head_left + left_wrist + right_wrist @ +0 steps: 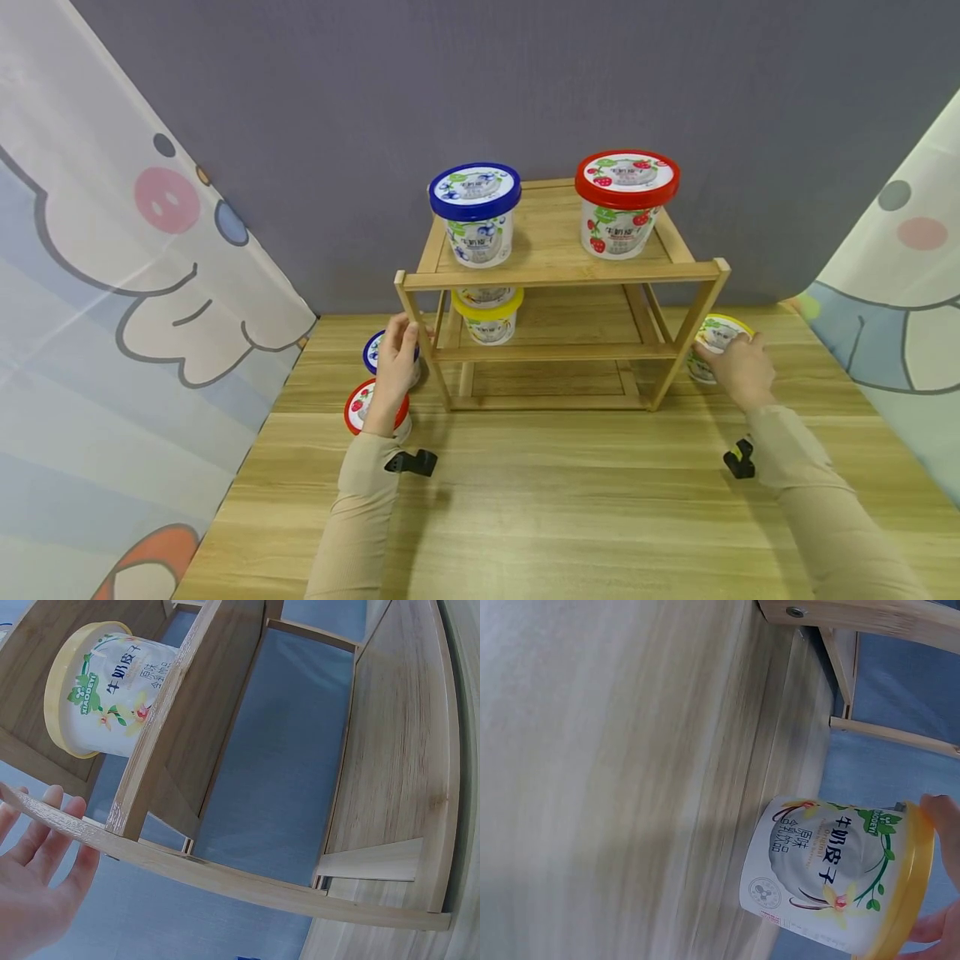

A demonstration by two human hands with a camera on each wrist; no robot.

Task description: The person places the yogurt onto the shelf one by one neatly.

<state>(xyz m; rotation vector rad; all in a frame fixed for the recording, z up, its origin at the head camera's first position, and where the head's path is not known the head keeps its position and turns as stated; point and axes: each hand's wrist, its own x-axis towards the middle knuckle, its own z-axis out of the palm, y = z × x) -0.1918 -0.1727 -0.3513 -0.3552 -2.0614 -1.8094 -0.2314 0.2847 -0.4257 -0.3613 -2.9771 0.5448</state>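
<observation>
My right hand [738, 367] grips the lid of a yellow-lidded dessert tub [702, 367] on the table, right of the wooden shelf rack [562, 275]. In the right wrist view, fingers and thumb sit at opposite sides of that tub's yellow lid [913, 881]. At the rack's left post, my left hand [396, 358] has its fingers loosely extended; in the left wrist view the post crosses in front of the fingers [49, 851], and contact is unclear. A blue-lidded tub [371, 354] and a red-lidded tub [356, 408] stand beside the left hand, partly hidden by it.
On the top shelf stand a blue-lidded tub [480, 242] at left and a red-lidded tub [618, 229] at right. Another yellow-lidded tub [491, 329] sits on the middle shelf's left side. A grey wall [360, 150] rises behind; printed curtains [90, 417] flank the table.
</observation>
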